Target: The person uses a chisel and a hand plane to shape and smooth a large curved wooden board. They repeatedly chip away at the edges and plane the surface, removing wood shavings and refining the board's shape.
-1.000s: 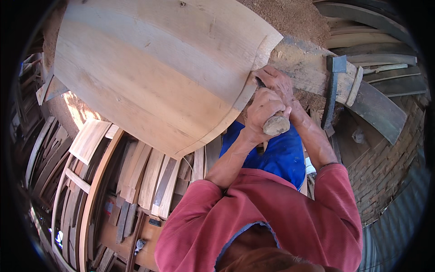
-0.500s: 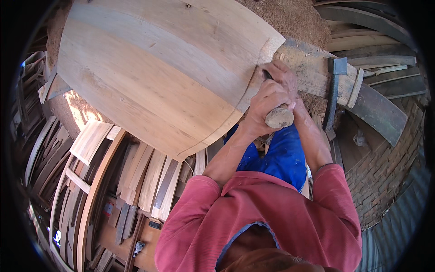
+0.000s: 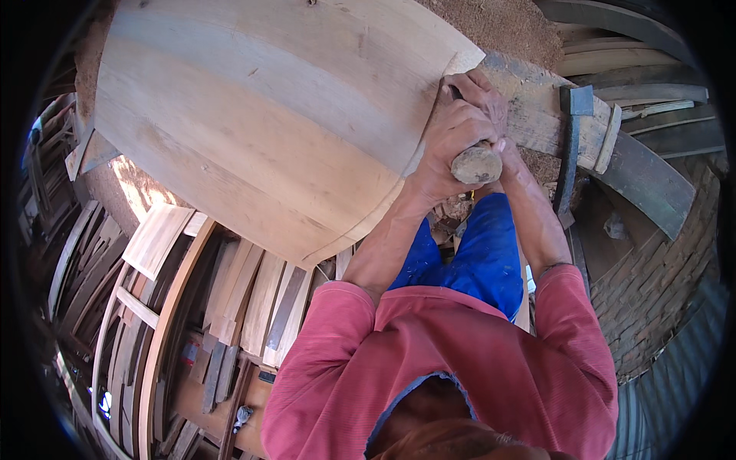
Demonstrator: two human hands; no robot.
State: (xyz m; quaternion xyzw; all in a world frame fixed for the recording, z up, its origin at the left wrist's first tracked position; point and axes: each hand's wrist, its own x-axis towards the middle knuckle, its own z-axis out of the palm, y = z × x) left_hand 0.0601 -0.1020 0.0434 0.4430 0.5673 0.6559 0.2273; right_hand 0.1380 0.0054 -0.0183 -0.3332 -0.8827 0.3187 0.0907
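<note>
My left hand (image 3: pixel 454 138) is closed round the thick wooden handle (image 3: pixel 477 164) of a hand tool, its rounded butt facing me. Just beyond it, my right hand (image 3: pixel 491 100) grips the tool's front part, where a little dark metal shows between the fingers. The working end is hidden, so its exact kind cannot be told. Both hands are at the right edge of a broad, pale wooden panel (image 3: pixel 268 130) made of joined boards. A curved line (image 3: pixel 364 225) runs just inside that edge.
A worn plank (image 3: pixel 529 103) extends right from the panel's corner. Across it lies a dark curved tool with a squarish head (image 3: pixel 580 100). Wood pieces (image 3: pixel 261 307) stand at lower left, curved boards (image 3: pixel 636 61) lie at upper right, and sawdust (image 3: pixel 498 31) covers the ground.
Both hands and the tool have moved farther from me along the panel's edge. The whole view has also shifted slightly.
</note>
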